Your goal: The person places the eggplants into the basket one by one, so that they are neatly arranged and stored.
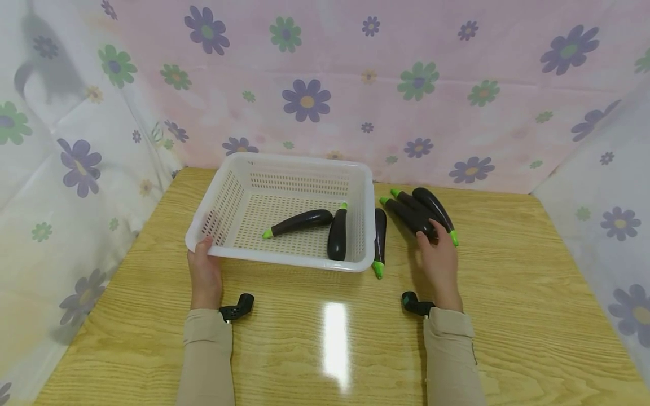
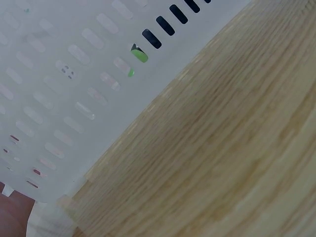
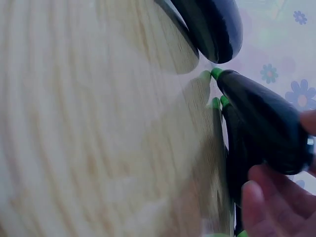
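My left hand (image 1: 205, 275) grips the near left corner of a white plastic basket (image 1: 281, 257), with the thumb over its rim. Inside it lie two dark eggplants (image 1: 302, 221) with green stem ends. To the basket's right, my right hand (image 1: 440, 264) pinches the thick end of an eggplant (image 1: 406, 216) between thumb and fingers. Its green tip points away to the far left. In the right wrist view this held eggplant (image 3: 264, 118) lies over another eggplant (image 3: 237, 148). The basket's slotted wall (image 2: 84, 89) fills the upper left of the left wrist view.
One eggplant (image 1: 380, 239) lies against the basket's right side, partly hidden by the rim. Another eggplant (image 1: 434, 206) rests at the right of the pile. A flowered cloth (image 1: 350, 73) hangs behind the wooden table (image 1: 284, 349).
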A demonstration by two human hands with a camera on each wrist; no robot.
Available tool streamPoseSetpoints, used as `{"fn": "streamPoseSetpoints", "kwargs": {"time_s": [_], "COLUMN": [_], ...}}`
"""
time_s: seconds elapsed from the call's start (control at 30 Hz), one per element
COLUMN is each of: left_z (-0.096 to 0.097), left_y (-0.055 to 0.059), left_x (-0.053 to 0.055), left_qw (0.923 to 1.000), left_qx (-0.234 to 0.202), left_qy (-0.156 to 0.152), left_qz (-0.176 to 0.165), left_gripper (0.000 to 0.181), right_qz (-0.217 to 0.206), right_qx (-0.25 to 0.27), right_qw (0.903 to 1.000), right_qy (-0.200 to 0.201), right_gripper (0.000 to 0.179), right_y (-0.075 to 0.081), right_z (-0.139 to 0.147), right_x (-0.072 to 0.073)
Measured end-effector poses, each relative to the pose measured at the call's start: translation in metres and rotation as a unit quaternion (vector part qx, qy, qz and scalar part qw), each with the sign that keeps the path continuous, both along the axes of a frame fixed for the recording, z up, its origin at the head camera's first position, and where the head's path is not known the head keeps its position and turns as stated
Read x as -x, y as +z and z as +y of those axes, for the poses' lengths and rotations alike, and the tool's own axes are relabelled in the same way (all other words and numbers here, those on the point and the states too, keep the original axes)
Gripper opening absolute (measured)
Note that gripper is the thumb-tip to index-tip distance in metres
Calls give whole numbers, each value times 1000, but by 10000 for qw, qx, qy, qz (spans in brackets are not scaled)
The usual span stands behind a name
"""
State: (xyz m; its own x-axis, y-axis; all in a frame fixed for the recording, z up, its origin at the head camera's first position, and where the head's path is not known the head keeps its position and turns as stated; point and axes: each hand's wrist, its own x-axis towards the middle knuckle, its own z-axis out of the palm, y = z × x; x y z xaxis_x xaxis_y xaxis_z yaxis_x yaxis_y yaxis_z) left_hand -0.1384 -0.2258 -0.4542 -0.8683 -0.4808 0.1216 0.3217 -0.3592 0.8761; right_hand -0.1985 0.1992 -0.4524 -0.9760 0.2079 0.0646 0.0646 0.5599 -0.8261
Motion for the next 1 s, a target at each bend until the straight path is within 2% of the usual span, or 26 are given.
{"fn": "streamPoseSetpoints", "kwargs": {"time_s": [0.37,0.6,1.0], "left_z": [1,1,-1], "left_y": [-3,-4,-3], "left_x": [1,-1,-1], "left_qw": [9999,9998,9997], "left_qx": [107,167,199], "left_qy": [-86,-91,-121], "left_qz": [-2,-59,-32], "left_gripper": [44,45,45], "right_qz": [552,719,1127], "right_qx": [713,1247,1463], "right_qw": [9930,9863,9800], "right_qy": [-769,-804,-736], "right_gripper": [50,50,45], "right_y": [8,11,10], "right_z": [1,1,1], "right_x": [-2,-4,-1]}}
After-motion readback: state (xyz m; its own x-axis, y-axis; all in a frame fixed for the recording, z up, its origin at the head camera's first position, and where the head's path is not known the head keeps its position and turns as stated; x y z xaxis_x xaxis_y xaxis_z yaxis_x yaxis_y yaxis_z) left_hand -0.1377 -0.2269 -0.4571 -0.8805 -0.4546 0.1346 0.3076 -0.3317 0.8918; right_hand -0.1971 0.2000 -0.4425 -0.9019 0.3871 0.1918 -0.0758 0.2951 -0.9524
